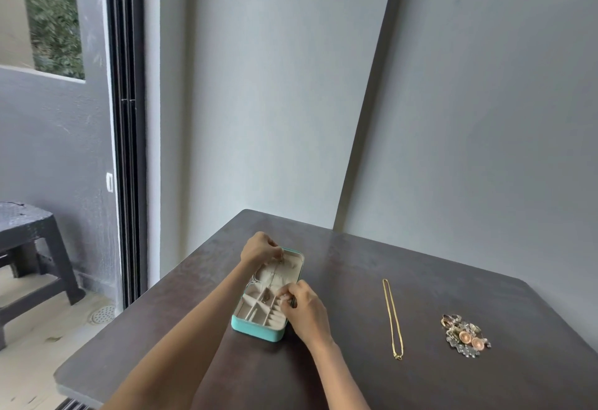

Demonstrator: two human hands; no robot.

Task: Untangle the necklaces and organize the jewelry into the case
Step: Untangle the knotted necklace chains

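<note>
A teal jewelry case (257, 332) with a cream lining lies open on the dark table (356, 383). A thin silver necklace (273, 275) stretches over the lid's lining. My left hand (260, 249) pinches its far end at the top of the case. My right hand (305, 311) pinches its near end over the divided compartments. A gold chain necklace (392, 319) lies straight on the table to the right. Further right sits a pile of earrings and rings (466, 335).
The table stands against a grey wall, its left edge beside a sliding door frame (127, 151). A dark plastic stool (29, 248) stands on the floor at far left.
</note>
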